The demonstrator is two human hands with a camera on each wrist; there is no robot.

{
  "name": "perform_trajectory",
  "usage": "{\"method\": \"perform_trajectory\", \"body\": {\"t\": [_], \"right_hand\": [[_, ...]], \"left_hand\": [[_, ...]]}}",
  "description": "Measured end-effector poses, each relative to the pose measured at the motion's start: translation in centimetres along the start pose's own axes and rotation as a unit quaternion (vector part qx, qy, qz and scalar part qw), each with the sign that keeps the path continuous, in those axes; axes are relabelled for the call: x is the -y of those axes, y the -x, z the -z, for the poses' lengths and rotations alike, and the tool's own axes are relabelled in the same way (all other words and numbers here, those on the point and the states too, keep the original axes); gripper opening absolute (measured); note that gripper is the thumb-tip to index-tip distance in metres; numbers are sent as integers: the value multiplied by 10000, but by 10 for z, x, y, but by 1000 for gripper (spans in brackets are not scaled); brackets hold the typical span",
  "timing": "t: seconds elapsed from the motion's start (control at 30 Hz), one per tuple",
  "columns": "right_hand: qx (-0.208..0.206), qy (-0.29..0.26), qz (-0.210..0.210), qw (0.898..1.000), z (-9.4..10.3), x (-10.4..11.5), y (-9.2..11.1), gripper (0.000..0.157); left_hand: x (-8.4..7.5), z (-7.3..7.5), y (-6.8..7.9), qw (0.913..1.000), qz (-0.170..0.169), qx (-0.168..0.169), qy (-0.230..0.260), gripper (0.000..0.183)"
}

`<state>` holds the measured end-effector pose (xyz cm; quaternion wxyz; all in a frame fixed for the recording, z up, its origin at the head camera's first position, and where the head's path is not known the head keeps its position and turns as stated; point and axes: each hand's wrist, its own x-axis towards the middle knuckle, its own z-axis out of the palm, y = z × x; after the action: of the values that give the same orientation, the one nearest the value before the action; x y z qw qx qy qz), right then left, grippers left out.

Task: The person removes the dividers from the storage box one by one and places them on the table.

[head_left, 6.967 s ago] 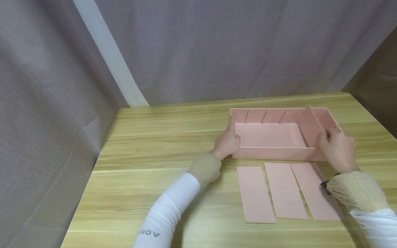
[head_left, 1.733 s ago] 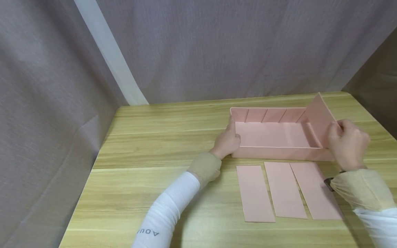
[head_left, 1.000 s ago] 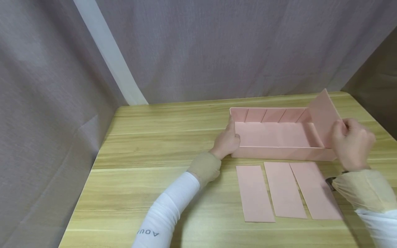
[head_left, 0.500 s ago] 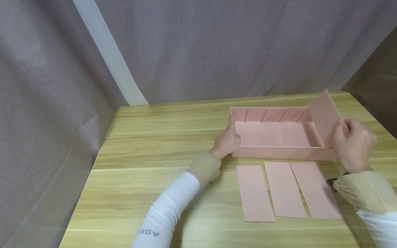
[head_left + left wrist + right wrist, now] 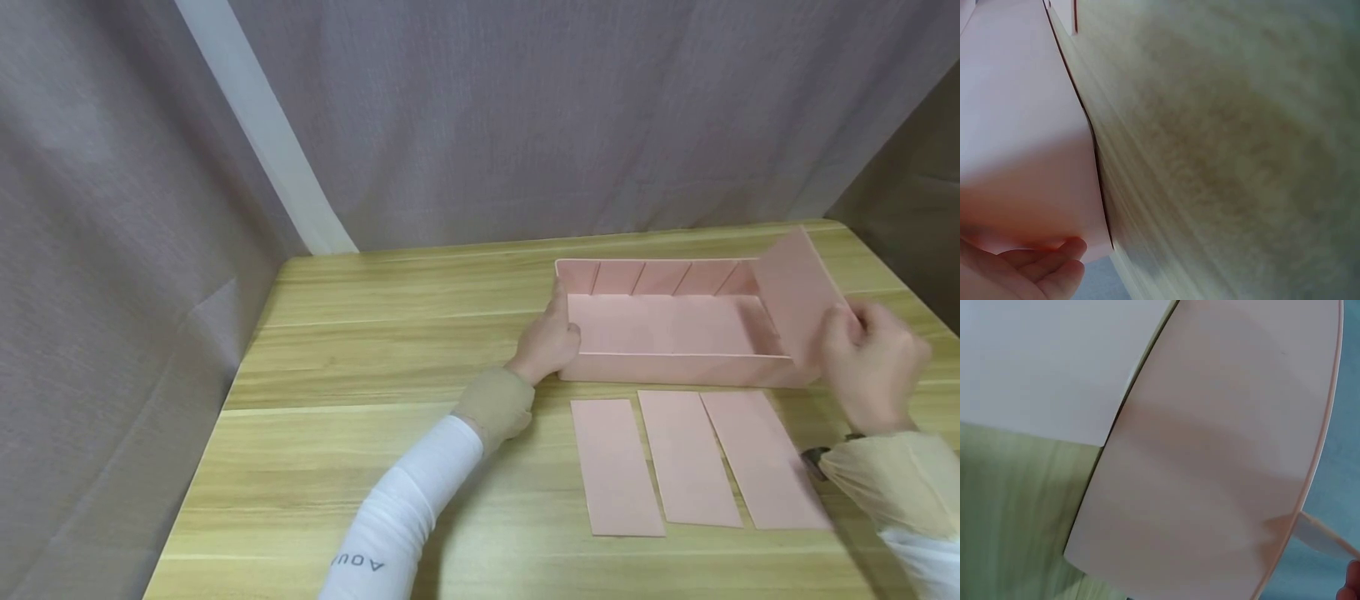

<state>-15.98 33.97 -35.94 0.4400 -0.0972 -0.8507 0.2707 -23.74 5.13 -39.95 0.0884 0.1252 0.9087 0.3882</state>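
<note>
A pink rectangular box [image 5: 678,369] stands near the back right of the table. My left hand [image 5: 547,337] grips its left end, its fingertips against the end wall in the left wrist view. My right hand [image 5: 873,362] pinches the near edge of a thin pink divider [image 5: 795,287] at the box's right end. The divider is tilted and sticks up above the rim; its lower part overlaps the box's right end. In the right wrist view, the divider [image 5: 1322,536] juts past the box rim, with fingertips at the frame's edge.
Three loose pink dividers lie flat in front of the box: a left one [image 5: 618,467], a middle one [image 5: 690,458] and a right one [image 5: 765,458]. The wooden table [image 5: 337,467] extends to the left, with a grey curtain [image 5: 525,125] behind.
From standing across the box left of its right end, the divider has been raised and shifted right with my right hand. It has dipped slightly since half a second ago. My left hand stays put.
</note>
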Motion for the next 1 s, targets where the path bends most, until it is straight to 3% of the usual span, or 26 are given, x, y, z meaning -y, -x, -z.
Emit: {"method": "perform_trajectory", "body": {"t": [0.5,0.73,1.0], "right_hand": [[54,34,-293,9995,11,-3,7,36],[-43,-143,-358,9992,15,-2,10,22],[78,-139,-618,9980,23,0,14,33]], "left_hand": [[-2,2,1,10000,35,13,-48,73],[-2,2,1,10000,11,20,-71,72],[-2,1,1,10000,-26,-20,8,73]]}}
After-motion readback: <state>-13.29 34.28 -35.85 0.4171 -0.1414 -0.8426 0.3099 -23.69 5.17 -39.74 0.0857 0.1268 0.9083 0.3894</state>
